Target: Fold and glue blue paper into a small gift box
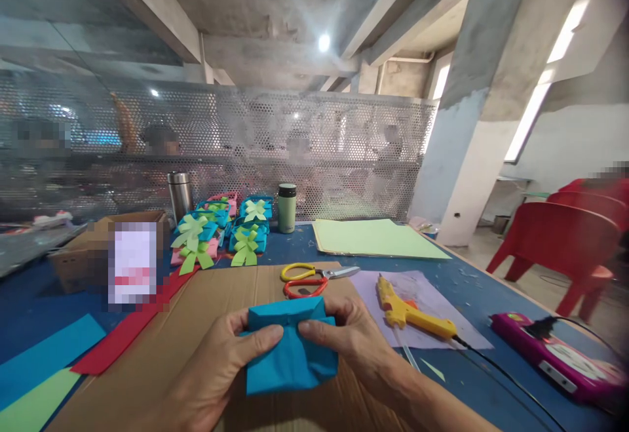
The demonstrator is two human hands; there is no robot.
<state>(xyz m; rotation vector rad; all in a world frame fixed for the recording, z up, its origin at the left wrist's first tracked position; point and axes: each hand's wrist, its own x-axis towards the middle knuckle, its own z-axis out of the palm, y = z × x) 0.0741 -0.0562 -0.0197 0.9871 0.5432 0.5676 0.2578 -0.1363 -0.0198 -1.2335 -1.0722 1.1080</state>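
A folded blue paper piece [292, 370], shaped like a small box or pouch, is held up over a sheet of brown cardboard [196, 327]. My left hand [230, 353] grips its left side, thumb pressed on the front. On the opposite side my right hand [348, 340] pinches it the same way; the fingers of both hands are partly hidden behind the paper. Just beyond the hands lie scissors [314, 276] with one yellow and one red handle. A yellow glue gun [413, 314] rests to the right on a lilac paper sheet [366, 288].
Small paper baskets with green bows [246, 242] stand at the back, beside a green flask [287, 209] and a steel flask [180, 197]. Pale green sheets [378, 238] lie behind the glue gun. Right: a purple power strip [560, 360]. Left: red paper strip [132, 324], cardboard box [83, 255].
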